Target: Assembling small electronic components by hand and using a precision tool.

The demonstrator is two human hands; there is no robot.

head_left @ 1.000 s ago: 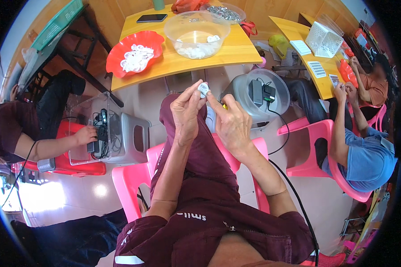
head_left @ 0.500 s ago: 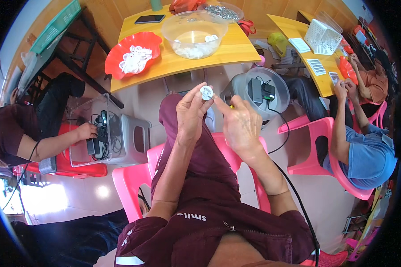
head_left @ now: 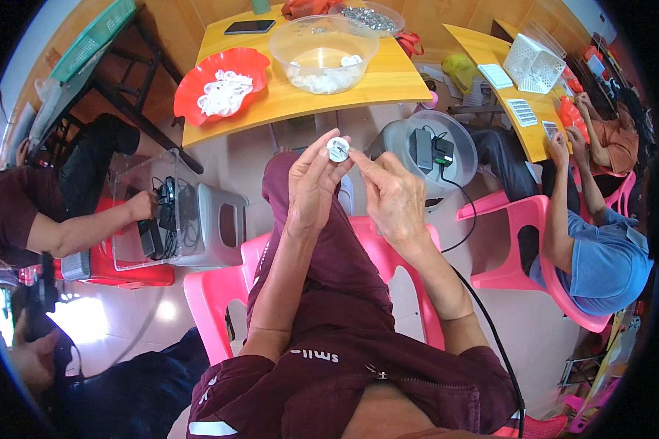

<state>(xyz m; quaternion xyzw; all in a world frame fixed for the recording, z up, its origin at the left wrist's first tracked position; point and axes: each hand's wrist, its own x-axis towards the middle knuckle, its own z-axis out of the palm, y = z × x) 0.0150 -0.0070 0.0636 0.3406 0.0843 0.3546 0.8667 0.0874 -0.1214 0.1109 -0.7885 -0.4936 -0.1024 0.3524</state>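
- My left hand is raised above my lap, its grip clamped on a small round white part pinched at my fingertips.
- My right hand sits just beside it, forefinger stretched out and touching the part's edge; the other fingers curl loosely and clamp on nothing.
- The part hangs in the air in front of the near edge of the yellow counter, over my maroon trousers.
- On the counter, a clear plastic bowl holds more white pieces, near the middle.
- A red scalloped dish of white pieces lies toward the counter's left end.
- A dark phone lies at the far edge.
- I sit on a pink plastic chair.
- A grey round stool carrying a black charger stands to my right.
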